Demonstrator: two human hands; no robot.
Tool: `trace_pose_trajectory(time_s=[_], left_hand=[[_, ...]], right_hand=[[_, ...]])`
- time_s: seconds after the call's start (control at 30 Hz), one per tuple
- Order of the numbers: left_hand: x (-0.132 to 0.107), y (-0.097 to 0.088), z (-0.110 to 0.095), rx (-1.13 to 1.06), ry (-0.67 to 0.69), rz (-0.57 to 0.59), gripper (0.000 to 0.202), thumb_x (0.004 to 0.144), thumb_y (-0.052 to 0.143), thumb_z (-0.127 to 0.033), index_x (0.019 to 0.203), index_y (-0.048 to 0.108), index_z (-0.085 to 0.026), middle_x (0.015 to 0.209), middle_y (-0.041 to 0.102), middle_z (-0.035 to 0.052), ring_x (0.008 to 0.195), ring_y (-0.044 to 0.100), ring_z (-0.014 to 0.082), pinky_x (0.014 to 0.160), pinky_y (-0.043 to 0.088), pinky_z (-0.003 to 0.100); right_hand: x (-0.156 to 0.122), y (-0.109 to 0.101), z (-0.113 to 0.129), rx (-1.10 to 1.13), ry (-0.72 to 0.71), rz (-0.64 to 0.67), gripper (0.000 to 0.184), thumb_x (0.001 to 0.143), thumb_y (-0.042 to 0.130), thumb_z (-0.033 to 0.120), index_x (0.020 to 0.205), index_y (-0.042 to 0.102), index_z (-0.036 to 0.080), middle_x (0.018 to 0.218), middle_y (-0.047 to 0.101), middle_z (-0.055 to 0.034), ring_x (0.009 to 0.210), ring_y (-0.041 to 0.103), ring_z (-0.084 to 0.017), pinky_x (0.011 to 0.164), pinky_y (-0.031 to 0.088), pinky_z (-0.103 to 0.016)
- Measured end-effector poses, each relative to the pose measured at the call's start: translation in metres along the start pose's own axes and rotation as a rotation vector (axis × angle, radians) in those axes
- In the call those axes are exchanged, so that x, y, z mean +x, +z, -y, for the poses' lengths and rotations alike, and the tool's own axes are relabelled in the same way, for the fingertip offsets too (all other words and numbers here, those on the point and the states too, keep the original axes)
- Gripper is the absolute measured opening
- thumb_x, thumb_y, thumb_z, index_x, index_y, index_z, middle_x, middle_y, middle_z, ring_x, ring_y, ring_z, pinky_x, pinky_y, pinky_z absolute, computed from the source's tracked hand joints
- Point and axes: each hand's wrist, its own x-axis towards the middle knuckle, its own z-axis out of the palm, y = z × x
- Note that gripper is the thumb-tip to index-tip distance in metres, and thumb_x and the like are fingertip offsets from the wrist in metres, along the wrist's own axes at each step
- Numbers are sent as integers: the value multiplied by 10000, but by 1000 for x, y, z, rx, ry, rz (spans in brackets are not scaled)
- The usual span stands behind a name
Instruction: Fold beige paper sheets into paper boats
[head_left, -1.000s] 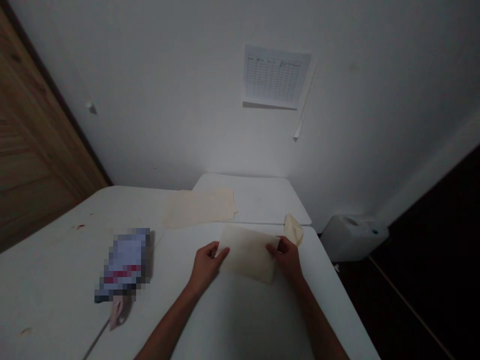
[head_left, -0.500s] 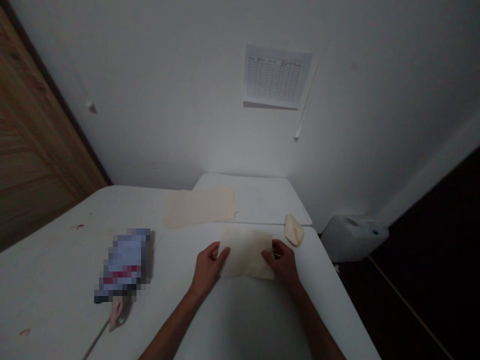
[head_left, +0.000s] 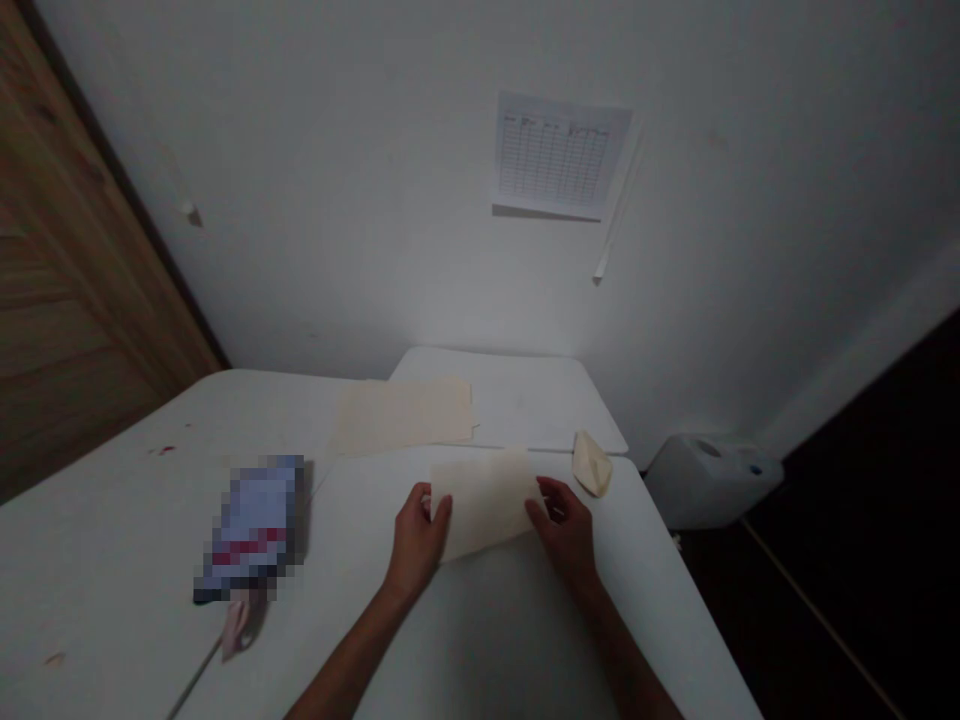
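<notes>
A cream sheet of paper (head_left: 484, 500) lies on the white table (head_left: 480, 630) in front of me. My left hand (head_left: 417, 545) pinches its left edge, thumb on top. My right hand (head_left: 567, 530) grips its right edge, fingers curled over the paper. A small folded cream paper shape (head_left: 592, 462) rests just right of the sheet near the table's far right corner. A stack of cream sheets (head_left: 403, 414) lies further back, across the seam between tables.
A pixelated flat packet (head_left: 251, 527) lies on the left table with a pinkish tab (head_left: 238, 620) below it. A printed chart (head_left: 559, 155) hangs on the wall. A wooden door (head_left: 67, 300) stands left; a white container (head_left: 712, 478) sits on the dark floor right.
The sheet has turned in my hands: its right end, tilted down a second ago, now sits level or slightly raised. Both hands have kept their grip and shifted slightly left.
</notes>
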Motion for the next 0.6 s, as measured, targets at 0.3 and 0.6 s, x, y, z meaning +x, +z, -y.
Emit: trace_pose_trajectory(time_s=[0.3, 0.6], left_hand=[[-2, 2, 0, -80, -36, 60, 398, 770, 623, -484, 1001, 586, -162, 832, 706, 71, 742, 669, 229, 633, 528, 304], [-3, 5, 4, -211, -73, -20, 458, 741, 670, -504, 1020, 585, -151, 724, 654, 16, 657, 624, 183, 615, 503, 275]], right_hand=[[-16, 20, 5, -205, 76, -142, 611, 806, 606, 395, 1321, 513, 79, 775, 729, -62, 594, 649, -172, 580, 519, -252], [-6, 9, -1, -234, 199, -167, 628, 732, 664, 434, 1228, 613, 53, 777, 741, -100, 729, 696, -247, 682, 547, -315]])
